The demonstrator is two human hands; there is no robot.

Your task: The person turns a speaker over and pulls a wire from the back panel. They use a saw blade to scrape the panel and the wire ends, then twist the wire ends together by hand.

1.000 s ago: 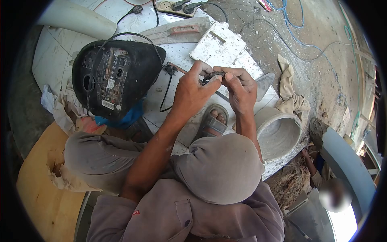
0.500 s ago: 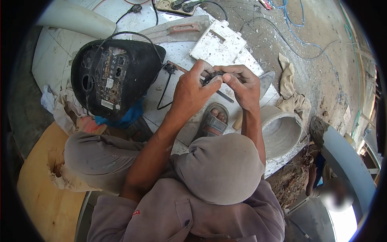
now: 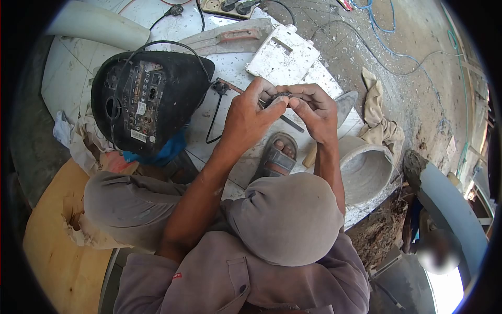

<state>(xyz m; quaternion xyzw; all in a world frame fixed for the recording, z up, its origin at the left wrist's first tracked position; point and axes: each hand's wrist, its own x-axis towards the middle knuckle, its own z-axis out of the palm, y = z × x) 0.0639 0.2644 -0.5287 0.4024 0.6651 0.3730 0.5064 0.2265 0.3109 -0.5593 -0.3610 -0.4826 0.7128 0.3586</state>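
My left hand [image 3: 248, 115] and my right hand [image 3: 318, 114] meet above the white tiled surface. Their fingertips pinch a small dark piece [image 3: 278, 97] from both sides. Fingers cover much of it, so its kind cannot be made out. Below the hands lies a thin dark bar [image 3: 292, 124]. To the left rests a black speaker-like box [image 3: 149, 99] with a panel of jacks and a power socket. A black plug [image 3: 221, 88] on a cable lies between that box and my left hand.
Behind the hands lie a white plastic panel [image 3: 285, 55] and a long float with a handle [image 3: 219, 39]. A socket strip [image 3: 227, 7] is at the top. Right are a trowel blade [image 3: 346, 107], a cloth [image 3: 374, 107] and a mortar-coated bucket [image 3: 366, 172]. Another person [image 3: 439, 251] is at lower right.
My fingers have shifted slightly around the small dark piece, while both hands stay in nearly the same place. The other person's arm at the lower right has moved.
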